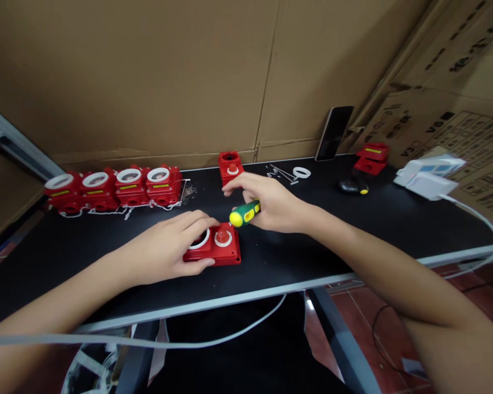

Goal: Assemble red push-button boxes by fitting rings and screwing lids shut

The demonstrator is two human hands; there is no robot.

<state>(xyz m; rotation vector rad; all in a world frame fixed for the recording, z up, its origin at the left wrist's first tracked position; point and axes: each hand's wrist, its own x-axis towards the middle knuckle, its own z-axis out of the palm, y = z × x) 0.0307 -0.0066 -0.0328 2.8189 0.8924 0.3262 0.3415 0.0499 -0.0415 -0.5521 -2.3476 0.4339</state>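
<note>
A red box (229, 253) with a white ring and a clear-red domed button lies flat on the black table. My left hand (176, 243) grips its left part, fingers over the far edge and thumb along the near one, hiding some of the ring. In my right hand (271, 202) is a screwdriver (243, 214) with a green and yellow handle, just above the box's far right corner. Its shaft and tip are hidden from view. Behind my right fingers stands a smaller red housing (229, 164) with an open round hole.
Several red boxes with white rings (128, 183) stand in a row at the back left, white cords before them. Loose screws (285, 174), a white ring (302, 173), a phone (334, 133), a black-handled tool (351, 186), red parts (372, 158) and a white adapter (429, 178) are at right.
</note>
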